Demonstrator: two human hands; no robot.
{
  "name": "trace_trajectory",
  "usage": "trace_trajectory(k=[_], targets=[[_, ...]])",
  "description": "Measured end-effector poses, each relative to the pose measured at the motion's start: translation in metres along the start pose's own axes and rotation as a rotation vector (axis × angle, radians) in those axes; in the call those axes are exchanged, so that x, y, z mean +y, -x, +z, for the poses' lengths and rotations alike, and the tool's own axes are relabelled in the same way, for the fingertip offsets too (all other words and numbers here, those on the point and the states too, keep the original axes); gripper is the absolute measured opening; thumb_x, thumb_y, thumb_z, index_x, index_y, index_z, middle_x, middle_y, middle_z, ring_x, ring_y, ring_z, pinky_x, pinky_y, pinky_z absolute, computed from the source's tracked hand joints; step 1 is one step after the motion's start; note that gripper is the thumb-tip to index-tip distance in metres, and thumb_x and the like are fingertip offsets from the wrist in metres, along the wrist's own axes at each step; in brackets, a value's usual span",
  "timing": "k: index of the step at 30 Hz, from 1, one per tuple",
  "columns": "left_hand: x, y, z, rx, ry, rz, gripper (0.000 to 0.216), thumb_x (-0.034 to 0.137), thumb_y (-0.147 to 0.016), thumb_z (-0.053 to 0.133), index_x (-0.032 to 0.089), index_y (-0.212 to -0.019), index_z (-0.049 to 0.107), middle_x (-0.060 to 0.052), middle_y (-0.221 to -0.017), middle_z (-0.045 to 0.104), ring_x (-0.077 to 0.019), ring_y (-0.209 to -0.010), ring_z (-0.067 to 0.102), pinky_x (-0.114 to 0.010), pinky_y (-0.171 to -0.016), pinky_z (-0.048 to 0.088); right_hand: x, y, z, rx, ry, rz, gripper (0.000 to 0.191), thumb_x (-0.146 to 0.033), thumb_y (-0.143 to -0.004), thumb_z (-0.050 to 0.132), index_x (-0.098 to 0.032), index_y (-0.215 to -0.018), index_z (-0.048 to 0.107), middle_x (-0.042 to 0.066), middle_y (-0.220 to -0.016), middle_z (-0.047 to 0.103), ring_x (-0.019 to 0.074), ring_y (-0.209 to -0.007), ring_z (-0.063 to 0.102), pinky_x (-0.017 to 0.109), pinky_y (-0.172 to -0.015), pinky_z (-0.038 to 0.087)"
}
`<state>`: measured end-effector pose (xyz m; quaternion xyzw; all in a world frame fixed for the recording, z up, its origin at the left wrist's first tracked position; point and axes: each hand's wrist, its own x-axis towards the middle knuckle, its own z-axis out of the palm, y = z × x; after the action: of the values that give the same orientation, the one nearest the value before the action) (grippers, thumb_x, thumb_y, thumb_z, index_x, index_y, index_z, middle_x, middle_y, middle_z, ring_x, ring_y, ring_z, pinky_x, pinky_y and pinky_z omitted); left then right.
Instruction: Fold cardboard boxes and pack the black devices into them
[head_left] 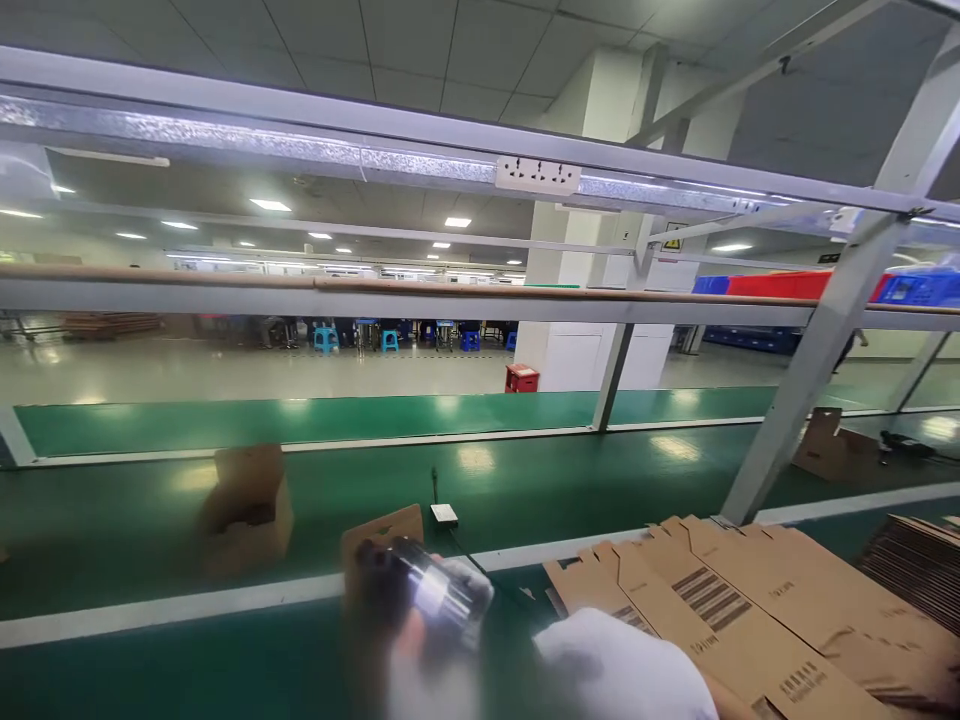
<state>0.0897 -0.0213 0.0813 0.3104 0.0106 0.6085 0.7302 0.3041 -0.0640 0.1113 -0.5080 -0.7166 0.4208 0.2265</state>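
Observation:
My left hand (439, 660), in a white glove and smeared by motion, grips a shiny black-and-clear object (431, 585); its exact kind is too blurred to make out. Just behind that object, an open brown cardboard box (382, 530) stands at the near edge of the conveyor, partly covered by it. To the right, my white-gloved right hand (626, 660) is in front of a spread of flattened cardboard boxes (750, 600). Its fingers point left and are blurred, so neither their grip nor contact with the cardboard can be made out.
Another open cardboard box (251, 510) sits on the green conveyor (525, 480), left of a small white device with a cable (444, 514). A slanted metal post (817, 370) rises behind the flattened boxes. A socket strip (538, 175) hangs on the overhead rail.

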Motion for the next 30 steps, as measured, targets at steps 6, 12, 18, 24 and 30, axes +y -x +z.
trace_trajectory(k=[6, 12, 18, 24, 30], targets=[[0.049, -0.005, -0.029, 0.127, 0.038, 0.155, 0.033, 0.045, -0.078, 0.058, 0.023, -0.102, 0.065, -0.003, -0.093, 0.069, -0.0211, -0.086, 0.065, -0.033, -0.078, 0.057, -0.029, 0.027, -0.015, 0.124, 0.253, 0.126, 0.026, -0.019, -0.068, 0.055, -0.019, -0.089, 0.071, 0.004, -0.079, 0.067, 0.0151, -0.060, 0.063, 0.023, -0.058, 0.052], [0.068, -0.017, -0.018, 0.010, -0.463, -0.006, 0.043, 0.041, -0.063, 0.079, 0.015, -0.094, 0.064, -0.005, -0.079, 0.065, -0.0206, -0.075, 0.062, -0.031, -0.073, 0.052, -0.076, 0.031, -0.020, 0.519, 0.348, -0.378, 0.019, -0.020, -0.082, 0.058, -0.025, -0.098, 0.068, 0.002, -0.073, 0.068, 0.0137, -0.064, 0.065, 0.020, -0.061, 0.054], [0.047, -0.021, 0.005, -0.358, -0.664, -0.314, 0.078, 0.046, -0.043, 0.088, 0.018, -0.110, 0.059, -0.008, -0.106, 0.062, -0.0306, -0.102, 0.057, -0.037, -0.089, 0.045, -0.123, -0.021, -0.030, 0.403, 0.520, -0.734, 0.024, -0.009, -0.085, 0.052, -0.023, -0.098, 0.066, 0.002, -0.076, 0.067, 0.0112, -0.066, 0.062, 0.021, -0.061, 0.049], [0.041, -0.017, 0.008, -0.399, -0.684, -0.343, 0.086, 0.048, -0.044, 0.086, 0.017, -0.118, 0.054, -0.011, -0.112, 0.061, -0.0333, -0.104, 0.056, -0.040, -0.090, 0.046, -0.085, -0.071, -0.024, 0.217, 0.139, -0.340, 0.034, -0.046, -0.081, 0.061, -0.015, -0.084, 0.072, 0.006, -0.073, 0.066, 0.0155, -0.065, 0.060, 0.027, -0.061, 0.051], [0.037, -0.013, 0.012, -0.137, -0.774, -0.099, 0.070, 0.046, -0.064, 0.076, 0.018, -0.122, 0.048, -0.012, -0.126, 0.056, -0.0309, -0.119, 0.049, -0.037, -0.103, 0.038, -0.082, -0.053, -0.003, 0.205, 0.069, -0.255, 0.071, -0.072, -0.082, 0.035, -0.016, -0.118, 0.061, 0.011, -0.102, 0.065, 0.0268, -0.097, 0.058, 0.040, -0.087, 0.047]])
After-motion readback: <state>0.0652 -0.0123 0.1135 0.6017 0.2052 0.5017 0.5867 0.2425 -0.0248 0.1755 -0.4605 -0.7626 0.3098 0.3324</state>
